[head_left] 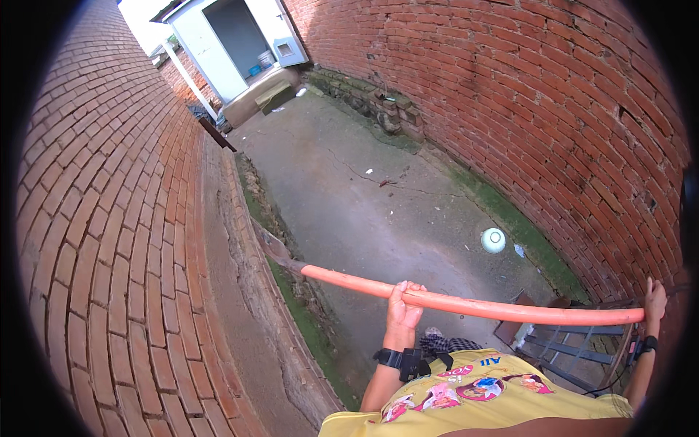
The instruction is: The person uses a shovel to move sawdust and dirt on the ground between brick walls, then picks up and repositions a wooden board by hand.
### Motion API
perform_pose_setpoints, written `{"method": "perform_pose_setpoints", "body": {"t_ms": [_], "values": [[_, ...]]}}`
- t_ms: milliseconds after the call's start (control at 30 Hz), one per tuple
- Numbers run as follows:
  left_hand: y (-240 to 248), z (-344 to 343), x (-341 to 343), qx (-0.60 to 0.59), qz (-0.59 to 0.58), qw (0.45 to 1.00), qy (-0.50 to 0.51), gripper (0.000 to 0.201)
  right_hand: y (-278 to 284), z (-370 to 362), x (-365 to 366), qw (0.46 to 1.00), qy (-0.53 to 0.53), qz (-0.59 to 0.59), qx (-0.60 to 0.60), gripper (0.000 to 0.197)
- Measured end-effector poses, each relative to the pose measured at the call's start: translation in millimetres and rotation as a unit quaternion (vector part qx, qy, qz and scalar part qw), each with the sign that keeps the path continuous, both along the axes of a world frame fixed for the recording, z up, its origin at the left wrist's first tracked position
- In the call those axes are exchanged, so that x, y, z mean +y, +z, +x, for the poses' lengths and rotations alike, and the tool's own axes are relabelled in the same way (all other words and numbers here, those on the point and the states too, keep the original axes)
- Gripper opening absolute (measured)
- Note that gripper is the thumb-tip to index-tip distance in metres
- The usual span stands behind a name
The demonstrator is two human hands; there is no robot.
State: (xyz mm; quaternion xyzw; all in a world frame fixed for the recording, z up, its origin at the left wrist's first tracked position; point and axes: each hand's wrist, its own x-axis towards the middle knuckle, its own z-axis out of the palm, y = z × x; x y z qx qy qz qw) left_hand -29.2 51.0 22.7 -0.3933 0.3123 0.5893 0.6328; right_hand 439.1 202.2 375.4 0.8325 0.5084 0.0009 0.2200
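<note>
A shovel with a long orange handle lies crosswise in front of my body. My left hand is closed around the handle near its middle, fingers wrapped over it. At the far right end of the handle, my right hand grips the tip, with one digit pointing up. The shovel's brown metal blade is at the left, over the mossy strip beside the brick wall's ledge; whether it touches the ground I cannot tell. Dark bands are strapped on both wrists.
Brick walls flank a cracked concrete path. A pale round bowl-like thing lies on the right. A metal frame stands near my right side. Loose bricks edge the right wall; a white shed with an open door is ahead.
</note>
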Motion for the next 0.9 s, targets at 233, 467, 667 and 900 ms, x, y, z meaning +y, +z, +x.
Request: {"method": "perform_pose_setpoints", "body": {"t_ms": [233,467,667,900], "values": [[32,-7,34,0.049,0.186,0.978,-0.084,0.009,-142,-209,-64,0.786,0.141,-0.37,0.474,0.036],[16,-14,56,0.27,0.319,0.711,-0.565,0.023,-286,-276,-32,0.568,-0.158,-0.508,0.628,0.023],[-1,-76,10,0.386,0.189,0.737,-0.522,0.02,-297,-205,-80,0.75,-0.103,-0.422,0.5,0.019],[4,-151,-30,0.437,0.003,0.778,-0.451,0.017,-279,-146,-121,0.784,-0.132,-0.507,0.333,0.018]]}}
